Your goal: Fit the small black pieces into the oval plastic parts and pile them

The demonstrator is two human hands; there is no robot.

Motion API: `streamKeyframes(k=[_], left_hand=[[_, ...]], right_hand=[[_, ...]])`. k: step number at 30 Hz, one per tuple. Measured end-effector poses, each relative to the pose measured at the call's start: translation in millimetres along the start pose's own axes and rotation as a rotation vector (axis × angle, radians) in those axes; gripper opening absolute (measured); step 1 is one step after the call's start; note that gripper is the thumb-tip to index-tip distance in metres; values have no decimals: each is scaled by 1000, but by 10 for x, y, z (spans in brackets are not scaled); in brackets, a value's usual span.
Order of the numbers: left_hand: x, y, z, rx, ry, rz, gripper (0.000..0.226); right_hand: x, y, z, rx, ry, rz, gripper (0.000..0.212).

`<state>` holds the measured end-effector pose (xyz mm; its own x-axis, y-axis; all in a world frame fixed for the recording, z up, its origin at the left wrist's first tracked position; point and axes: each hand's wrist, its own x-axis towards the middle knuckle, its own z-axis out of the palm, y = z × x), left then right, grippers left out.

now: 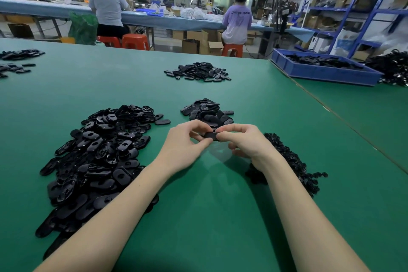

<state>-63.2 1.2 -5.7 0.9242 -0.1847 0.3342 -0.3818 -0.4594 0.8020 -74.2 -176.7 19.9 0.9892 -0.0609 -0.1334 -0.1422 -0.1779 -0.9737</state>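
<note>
Item: one oval plastic part (211,135), black, held above the green bench (220,216) between both hands. Left hand (186,142) pinched its left end, fingers curled onto it; right hand (241,140) pinched its right end likewise (whether a small piece sat inside could not be told). Large heap of oval parts (99,157) lay at left; smaller pile (208,112) just beyond the hands; heap of small black pieces (291,165) at right, partly behind the right forearm. Further pile (197,72) mid-bench; blue tray (324,70) far right.
</note>
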Motion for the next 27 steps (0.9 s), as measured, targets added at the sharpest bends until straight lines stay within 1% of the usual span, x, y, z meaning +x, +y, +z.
streamKeyframes(k=[5, 9, 12, 16, 18, 22, 25, 27], left_hand=[[-25, -29, 4, 248, -16, 158, 17], [-68, -38, 7, 370, 11, 183, 16], [-30, -53, -23, 396, 37, 147, 16], [153, -86, -74, 330, 146, 45, 19], [332, -76, -61, 327, 175, 39, 17], [819, 13, 2, 307, 174, 46, 10], [1142, 51, 61, 326, 152, -9, 9], [1287, 29, 108, 385, 133, -59, 9]], right_hand=[[34, 35, 50, -60, 63, -27, 11], [51, 68, 60, -71, 63, -45, 11], [69, 85, 50, -78, 45, -40, 7], [106, 118, 23, -74, 54, -17, 11], [117, 123, 19, -92, 42, -9, 11], [112, 115, -1, -93, 15, 2, 7], [114, 118, -22, -76, -2, 16, 6], [120, 126, -32, -65, -10, 24, 5]])
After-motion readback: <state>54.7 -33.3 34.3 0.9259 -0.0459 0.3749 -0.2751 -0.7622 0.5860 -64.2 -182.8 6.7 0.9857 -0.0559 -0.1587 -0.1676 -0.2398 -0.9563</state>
